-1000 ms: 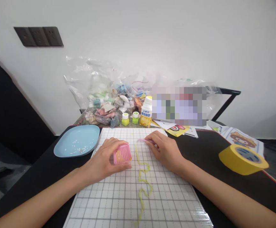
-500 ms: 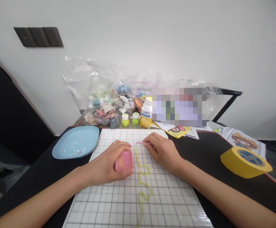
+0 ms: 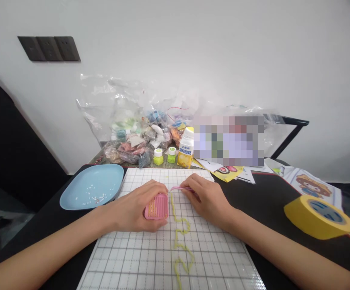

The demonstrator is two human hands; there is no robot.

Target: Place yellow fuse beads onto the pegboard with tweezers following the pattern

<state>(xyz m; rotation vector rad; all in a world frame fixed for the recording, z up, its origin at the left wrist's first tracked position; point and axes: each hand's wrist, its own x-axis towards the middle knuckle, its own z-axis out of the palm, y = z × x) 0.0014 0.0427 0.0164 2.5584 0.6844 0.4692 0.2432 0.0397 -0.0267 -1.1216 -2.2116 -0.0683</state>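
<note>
My left hand (image 3: 135,207) is closed around a small pink ribbed tray (image 3: 157,206), with yellowish grains in some of its grooves. The tray is held tilted over a white gridded board (image 3: 126,262). In my right hand (image 3: 206,197) I pinch a thin pink stick (image 3: 179,188) whose curved tip points left, close above the board; I cannot make out its exact kind. A wavy yellow-green line (image 3: 183,231) of what look like tiny beads runs down the board, its far end near the stick's tip.
A light blue plate (image 3: 84,185) with scattered white bits lies left. Behind the board stand two small jars (image 3: 158,157) with white lids, a yogurt bottle (image 3: 186,149) and bagged materials (image 3: 132,147). Yellow tape (image 3: 320,217) and printed papers (image 3: 316,187) lie right.
The view has shifted slightly, so the background sits lower. Both hands keep their holds on the tray and the stick, with barely any movement over the board.
</note>
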